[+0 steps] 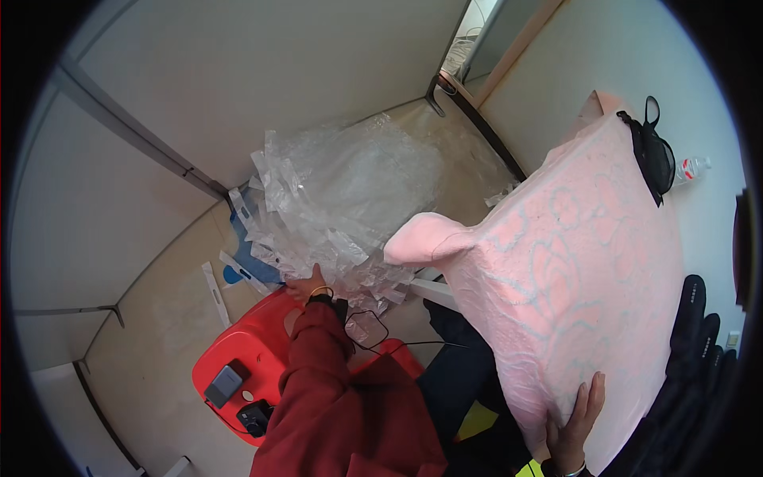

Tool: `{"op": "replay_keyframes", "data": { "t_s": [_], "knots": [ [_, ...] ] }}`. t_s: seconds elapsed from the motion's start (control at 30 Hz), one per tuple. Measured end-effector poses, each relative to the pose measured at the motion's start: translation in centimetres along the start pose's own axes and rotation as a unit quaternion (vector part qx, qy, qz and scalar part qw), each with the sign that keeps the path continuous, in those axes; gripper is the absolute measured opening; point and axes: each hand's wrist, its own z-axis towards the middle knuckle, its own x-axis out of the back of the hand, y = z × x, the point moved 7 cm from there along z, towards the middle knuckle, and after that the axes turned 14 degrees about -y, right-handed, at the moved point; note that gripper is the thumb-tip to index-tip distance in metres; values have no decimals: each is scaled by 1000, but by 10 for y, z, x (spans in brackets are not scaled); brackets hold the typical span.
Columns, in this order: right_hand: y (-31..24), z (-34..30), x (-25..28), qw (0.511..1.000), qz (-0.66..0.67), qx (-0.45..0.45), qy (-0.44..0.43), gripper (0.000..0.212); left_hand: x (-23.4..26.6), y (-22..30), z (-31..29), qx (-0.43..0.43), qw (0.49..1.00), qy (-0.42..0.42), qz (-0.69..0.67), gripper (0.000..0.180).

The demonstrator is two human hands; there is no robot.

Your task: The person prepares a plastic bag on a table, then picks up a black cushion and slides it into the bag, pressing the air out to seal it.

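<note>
Head cam: clear bags (358, 171) fwd of L hand (307, 284), grip unclear; R hand (574, 425) spread on pink cloth (576, 254).

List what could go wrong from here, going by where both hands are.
The thin black cable runs close to the left sleeve and might snag if that arm moves.
The grey device sits on the red stool beside the same arm; a bump could knock it off.
The right hand lies on the pink cloth; pressing or pulling may shift it.
</note>
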Motion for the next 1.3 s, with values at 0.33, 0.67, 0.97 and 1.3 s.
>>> {"op": "replay_keyframes", "data": {
  "t_s": [0.33,0.67,0.97,1.3],
  "knots": [
    [2,2,4,1000,-17,-10,7,86,-86,-19,-28,25,829,-298,-472,57],
    [-8,-4,19,997,54,35,52,87,176,169,-203,-541,719,-140,-414,33],
    [-4,-33,18,838,513,102,158,82,267,159,-592,-904,286,-314,-41,50],
    [61,-94,-34,377,906,68,177,49,168,14,-739,-904,74,-388,164,67]
  ]
}}
